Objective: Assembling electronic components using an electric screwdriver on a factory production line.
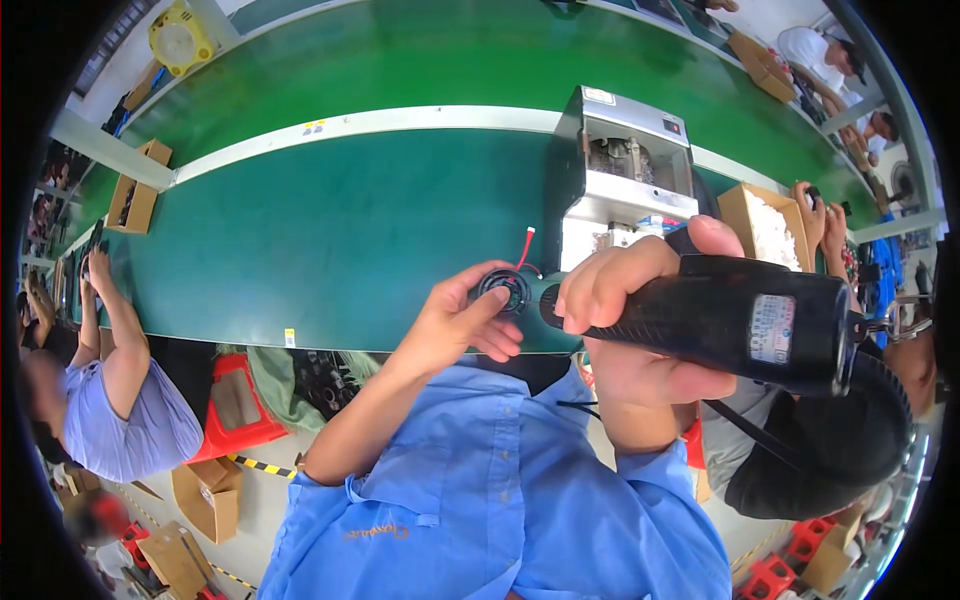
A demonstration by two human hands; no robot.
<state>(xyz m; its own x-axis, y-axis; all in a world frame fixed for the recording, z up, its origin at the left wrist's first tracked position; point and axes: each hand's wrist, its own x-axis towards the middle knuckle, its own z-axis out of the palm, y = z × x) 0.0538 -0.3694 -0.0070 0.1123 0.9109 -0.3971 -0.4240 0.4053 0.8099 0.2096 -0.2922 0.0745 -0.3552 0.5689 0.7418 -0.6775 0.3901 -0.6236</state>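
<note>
Pretty basic dark green, smooth-topped table (350,220), white strip (400,118) along the 12 o'clock edge. There's a boxy silver metal machine (638,188) around 1:30, a tan cardboard box (737,213) near 2:30, another open tan carton (143,212) out toward 9:30.

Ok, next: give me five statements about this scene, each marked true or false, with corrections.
1. The right hand grips a black handheld tool. True.
2. The left hand is empty. False: it holds a small round black part.
3. A red wire with a white connector extends beyond that part. True.
4. A carton of white pieces stands right of a metal-cased machine. True.
5. The machine stands left of the left hand. False: it is to the right.
</note>
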